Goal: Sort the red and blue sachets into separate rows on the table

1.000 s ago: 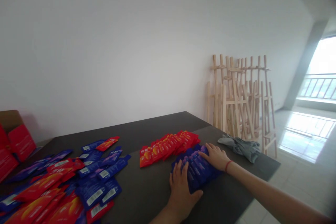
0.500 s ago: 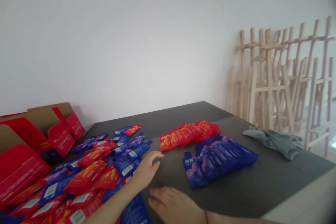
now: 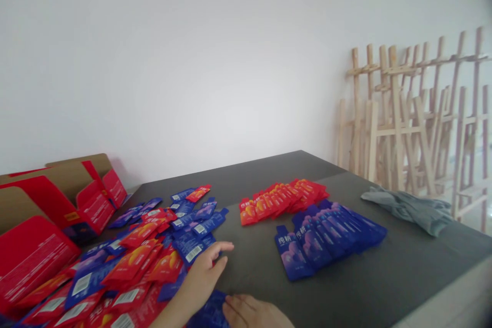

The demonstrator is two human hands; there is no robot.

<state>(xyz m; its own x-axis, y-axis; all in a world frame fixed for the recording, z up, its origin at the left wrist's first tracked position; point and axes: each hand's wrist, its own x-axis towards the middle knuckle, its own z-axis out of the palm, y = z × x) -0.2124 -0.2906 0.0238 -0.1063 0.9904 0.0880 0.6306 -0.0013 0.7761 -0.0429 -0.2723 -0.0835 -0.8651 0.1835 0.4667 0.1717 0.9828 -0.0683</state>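
Observation:
My left hand (image 3: 205,271) is above the right side of a loose heap of red pouches (image 3: 132,259) and blue pouches (image 3: 190,246), its thumb and fingers apart with nothing between them. At the bottom of the view, my right hand (image 3: 255,312) has its fingers closed at the right edge of a blue pouch (image 3: 209,312) lying on the table; the thumb's side is partly hidden. To the right lies an overlapping fanned row of blue pouches (image 3: 326,238), fronts up. Behind it runs a similar row of red pouches (image 3: 282,200).
Open red cardboard boxes (image 3: 92,200) stand at the left, beside the heap. A crumpled grey cloth (image 3: 411,207) lies near the right edge of the dark table (image 3: 346,287). Wooden easels (image 3: 395,128) lean by the white wall beyond the table.
My right hand has moved down to the blue pouch at the bottom and its fingers have met the pouch's edge. My left hand is slightly lower. The view has shifted a little.

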